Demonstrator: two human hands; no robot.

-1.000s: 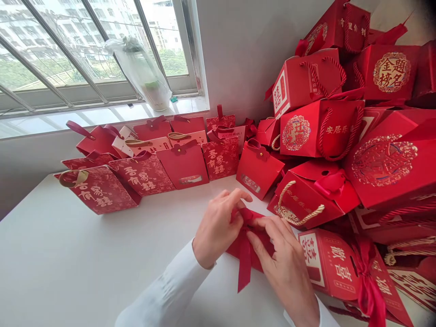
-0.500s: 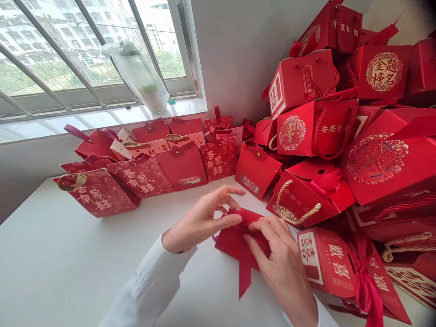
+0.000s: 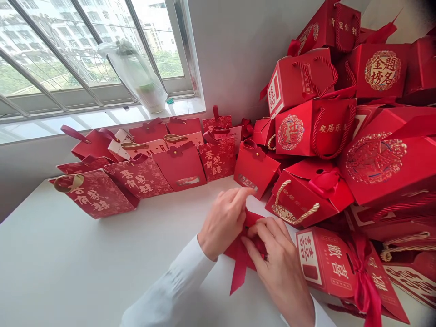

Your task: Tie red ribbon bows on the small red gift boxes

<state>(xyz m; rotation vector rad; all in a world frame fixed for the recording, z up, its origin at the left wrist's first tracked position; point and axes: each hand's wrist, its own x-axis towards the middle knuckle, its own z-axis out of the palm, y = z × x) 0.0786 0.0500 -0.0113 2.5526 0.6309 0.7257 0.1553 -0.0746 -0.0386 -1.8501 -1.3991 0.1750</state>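
Observation:
A small red gift box [image 3: 253,219] lies on the white table under both hands, mostly covered by them. From its middle a red ribbon [image 3: 240,271] hangs toward me, one tail loose over the box edge. My right hand [image 3: 277,261] pinches the ribbon between thumb and fingers on the box top. Turned with its back to me, my left hand [image 3: 226,220] is curled over the ribbon's left side, the index finger poking out to the right. Its thumb and other fingertips are hidden, so what they grip cannot be seen.
Along the wall stands a row of red gift bags [image 3: 182,165]. A tall pile of red gift boxes [image 3: 316,127] fills the right side, and a ribbon-tied box [image 3: 335,261] sits close to my right hand. On the windowsill is a bagged cup [image 3: 150,93].
My left hand has turned over and shifted right across the ribbon, its spread fingers now curled. The ribbon tail has swung a little left. My right hand keeps nearly the same place.

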